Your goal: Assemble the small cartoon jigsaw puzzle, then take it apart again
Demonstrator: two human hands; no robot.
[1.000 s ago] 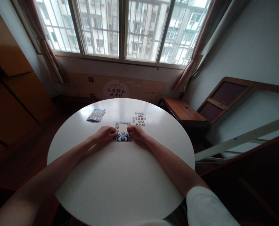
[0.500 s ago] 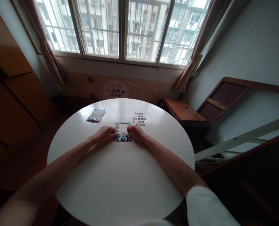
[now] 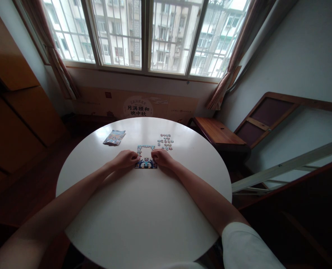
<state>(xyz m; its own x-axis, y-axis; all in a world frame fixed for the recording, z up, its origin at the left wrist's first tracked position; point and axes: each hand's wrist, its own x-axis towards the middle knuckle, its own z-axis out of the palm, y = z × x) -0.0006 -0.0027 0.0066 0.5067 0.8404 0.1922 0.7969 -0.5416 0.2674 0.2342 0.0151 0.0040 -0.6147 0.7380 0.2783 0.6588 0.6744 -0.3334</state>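
Observation:
A partly assembled jigsaw puzzle (image 3: 146, 164) lies flat in front of me, its frame joined around a white gap in the middle. Dark blue pieces make up its near side, lighter ones its far side. My left hand (image 3: 127, 158) is closed at the puzzle's left edge, fingers curled and touching the border. At the right edge my right hand (image 3: 162, 157) is curled the same way, thumb side against the border. Both hands cover parts of the side strips. Several loose puzzle pieces (image 3: 166, 141) lie in rows beyond my right hand.
The puzzle rests on a round white table (image 3: 143, 209). A colourful printed packet or sheet (image 3: 114, 137) lies at its far left. A wooden bench (image 3: 219, 130) stands beyond the right rim, and a long printed cardboard panel (image 3: 98, 101) is under the window.

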